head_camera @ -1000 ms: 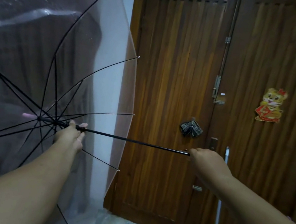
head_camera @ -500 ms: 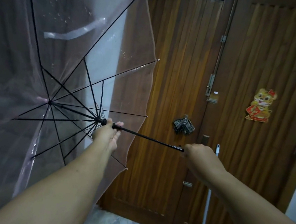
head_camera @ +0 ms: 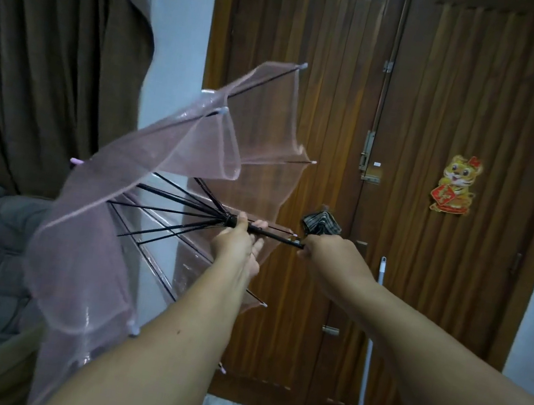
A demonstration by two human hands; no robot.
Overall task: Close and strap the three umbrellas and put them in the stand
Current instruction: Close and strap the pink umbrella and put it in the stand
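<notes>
Umbrella (head_camera: 160, 165) half-folded between both hands

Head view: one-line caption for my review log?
Left hand slides the runner of a half-folded pink transparent umbrella toward the right hand gripping its handle end.

The clear pink umbrella (head_camera: 173, 167) is now half-collapsed, its canopy folding inward; the left hand (head_camera: 235, 242) sits far closer along the shaft to the right hand (head_camera: 327, 256) than before.

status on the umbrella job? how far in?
Nothing finished yet. In hand: the pink transparent umbrella is half collapsed, left hand on the runner, right hand at the shaft's handle end. Left: finish closing and strapping it, stand it, then the others. Stand and other umbrellas aren't visible.
</notes>
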